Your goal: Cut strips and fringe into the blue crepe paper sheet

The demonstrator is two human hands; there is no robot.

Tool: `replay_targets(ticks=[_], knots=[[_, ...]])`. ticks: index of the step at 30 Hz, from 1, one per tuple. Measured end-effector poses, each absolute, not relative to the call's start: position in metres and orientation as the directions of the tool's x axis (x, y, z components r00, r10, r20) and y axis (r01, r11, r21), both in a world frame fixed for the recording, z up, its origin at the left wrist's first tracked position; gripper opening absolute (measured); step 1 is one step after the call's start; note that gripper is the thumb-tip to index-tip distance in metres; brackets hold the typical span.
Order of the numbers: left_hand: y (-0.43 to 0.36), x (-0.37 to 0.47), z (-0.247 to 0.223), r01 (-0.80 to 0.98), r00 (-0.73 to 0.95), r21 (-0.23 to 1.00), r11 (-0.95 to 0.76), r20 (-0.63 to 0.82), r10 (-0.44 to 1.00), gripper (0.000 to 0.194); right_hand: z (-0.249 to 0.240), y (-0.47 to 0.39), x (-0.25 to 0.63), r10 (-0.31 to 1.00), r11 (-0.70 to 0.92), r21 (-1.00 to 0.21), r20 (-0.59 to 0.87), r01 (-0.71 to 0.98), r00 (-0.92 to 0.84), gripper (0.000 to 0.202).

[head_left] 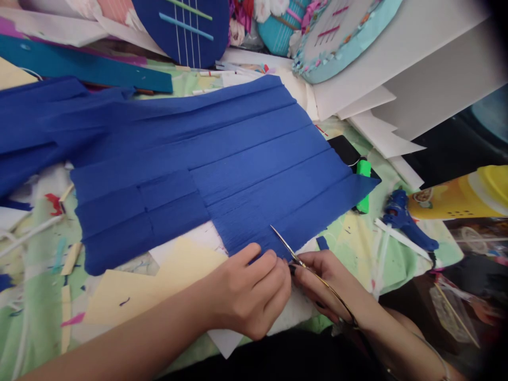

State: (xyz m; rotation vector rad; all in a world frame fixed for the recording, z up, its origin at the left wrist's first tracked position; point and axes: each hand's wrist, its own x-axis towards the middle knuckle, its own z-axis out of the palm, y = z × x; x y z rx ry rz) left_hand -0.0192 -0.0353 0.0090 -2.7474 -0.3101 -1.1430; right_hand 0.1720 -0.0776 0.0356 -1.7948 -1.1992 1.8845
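A large sheet of blue crepe paper [246,153], creased in long folds, spreads across the table. My left hand [254,291] is closed at the sheet's near edge, its fingertips pinching the paper; the exact grip is partly hidden by the knuckles. Right beside it, my right hand [329,280] holds a pair of scissors [283,242] with gold-coloured handles. The blades point up and left over the blue paper, near the left fingertips. They look nearly closed. Under the near edge lie pale yellow paper pieces [154,291].
To the right lie a blue glue gun [410,222], a yellow container [456,196] and a bright green item [363,185]. White foam boards [357,63] lean at upper right. Decorated guitar-like shapes [190,32] stand at the back. Scraps litter the green patterned tablecloth [43,296].
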Motion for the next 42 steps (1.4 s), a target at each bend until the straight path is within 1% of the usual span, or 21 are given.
replay_targets(ticks=[9, 19, 24, 27, 31, 36, 42], knots=[[-0.035, -0.02, 0.008, 0.239, 0.694, -0.057, -0.969, 0.708, 0.13, 0.024, 0.037, -0.077, 0.17, 0.689, -0.635, -0.698, -0.706, 0.331, -0.164, 0.028], [-0.035, -0.019, 0.009, 0.242, 0.684, -0.051, -0.969, 0.718, 0.133, 0.024, 0.035, -0.077, 0.17, 0.699, -0.616, -0.692, -0.7, 0.376, -0.143, 0.031], [-0.035, -0.019, 0.008, 0.281, 0.666, -0.044, -0.959, 0.728, 0.162, 0.028, 0.041, -0.075, 0.171, 0.72, -0.58, -0.732, -0.666, 0.358, -0.196, 0.021], [-0.035, -0.021, 0.009, 0.319, 0.63, -0.037, -0.947, 0.755, 0.182, 0.029, 0.043, -0.076, 0.174, 0.711, -0.582, -0.744, -0.661, 0.327, -0.24, 0.015], [-0.036, -0.023, 0.011, 0.357, 0.601, -0.065, -0.932, 0.78, 0.175, 0.027, 0.049, -0.076, 0.175, 0.688, -0.59, -0.745, -0.666, 0.311, -0.288, 0.019], [-0.036, -0.023, 0.012, 0.331, 0.612, -0.071, -0.941, 0.775, 0.157, 0.028, 0.058, -0.067, 0.172, 0.669, -0.611, -0.715, -0.696, 0.34, -0.26, 0.025], [-0.036, -0.021, 0.011, 0.315, 0.595, -0.058, -0.947, 0.79, 0.15, 0.031, 0.058, -0.059, 0.168, 0.651, -0.647, -0.686, -0.724, 0.332, -0.227, 0.02]])
